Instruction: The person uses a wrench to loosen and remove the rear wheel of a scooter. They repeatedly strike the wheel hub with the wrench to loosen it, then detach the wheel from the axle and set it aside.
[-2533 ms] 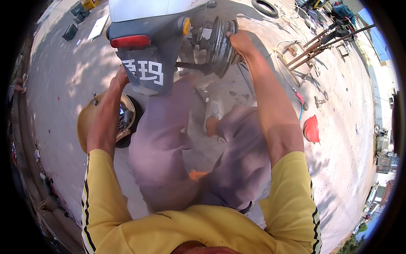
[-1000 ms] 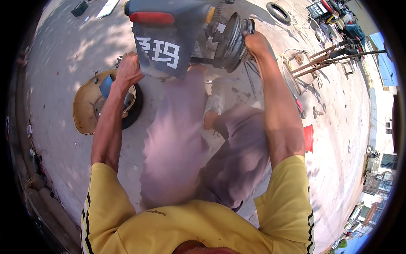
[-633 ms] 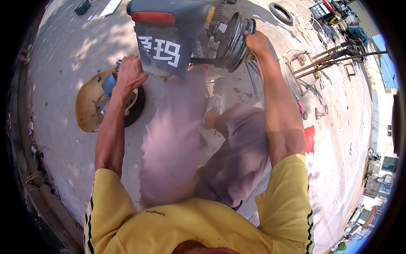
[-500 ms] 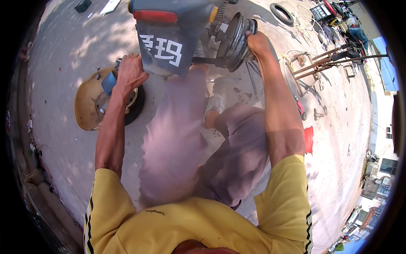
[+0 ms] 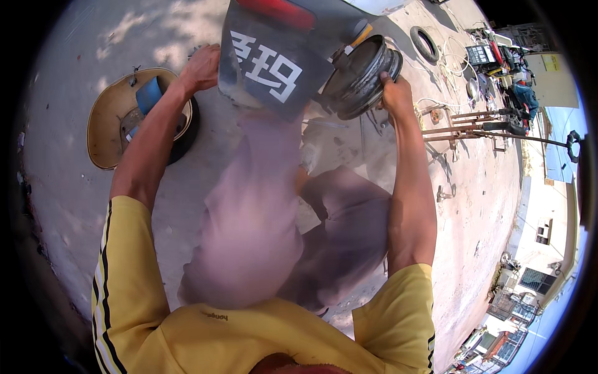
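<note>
A metal wheel rim (image 5: 367, 81) without a tyre sits at the right of a scooter's dark rear mudguard (image 5: 268, 68), which carries white lettering. My right hand (image 5: 397, 96) grips the rim's outer edge, thumb on the near side. At the mudguard's left edge is my left hand (image 5: 202, 68), its fingers curled and closed. What those fingers hold, if anything, is hidden. The scooter's red tail light (image 5: 283, 11) shows above the mudguard. Between my arms, the mudguard's lower edge hangs over my trouser leg (image 5: 261, 187).
Left of my left forearm, a tan basin (image 5: 103, 124) with a blue object (image 5: 147, 95) in it rests against a black tyre (image 5: 187, 134). Another tyre (image 5: 425, 43) lies far right, near a hose (image 5: 458, 59). A rusty metal stand with long bars (image 5: 461, 129) stands right of my right arm.
My view has shifted and tilted, so the scooter's rear and the rim appear turned and further right. My right hand still grips the rim; my left hand stays by the mudguard's left edge.
</note>
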A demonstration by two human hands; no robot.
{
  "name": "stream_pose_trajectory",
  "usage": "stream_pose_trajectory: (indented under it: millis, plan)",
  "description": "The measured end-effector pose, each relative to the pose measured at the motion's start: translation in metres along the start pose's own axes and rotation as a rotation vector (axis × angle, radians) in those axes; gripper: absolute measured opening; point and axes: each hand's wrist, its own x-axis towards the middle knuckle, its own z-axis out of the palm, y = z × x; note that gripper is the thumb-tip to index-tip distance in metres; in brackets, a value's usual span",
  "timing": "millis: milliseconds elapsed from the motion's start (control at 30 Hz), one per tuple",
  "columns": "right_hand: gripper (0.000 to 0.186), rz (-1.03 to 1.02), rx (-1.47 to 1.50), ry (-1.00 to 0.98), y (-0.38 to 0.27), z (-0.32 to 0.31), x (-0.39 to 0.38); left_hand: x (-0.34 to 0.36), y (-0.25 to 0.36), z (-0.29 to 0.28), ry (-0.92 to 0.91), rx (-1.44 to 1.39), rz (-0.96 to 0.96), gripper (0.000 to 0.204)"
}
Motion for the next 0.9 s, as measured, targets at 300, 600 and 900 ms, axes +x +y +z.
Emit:
stream_pose_trajectory:
  millis: [300,600,900]
  plan:
    - [0.038,0.147,0.110,-0.017,-0.015,-0.007,-0.012,0.001,-0.003,0.015,0.012,-0.066,0.085,0.030]
    - [0.040,0.124,-0.030,0.055,0.005,-0.009,0.015,-0.027,0.050,-0.010,-0.031,-0.014,-0.175,0.028]
    - [0.039,0.043,0.035,0.054,0.028,-0.008,0.038,-0.030,0.058,-0.016,-0.029,0.029,-0.225,0.029]
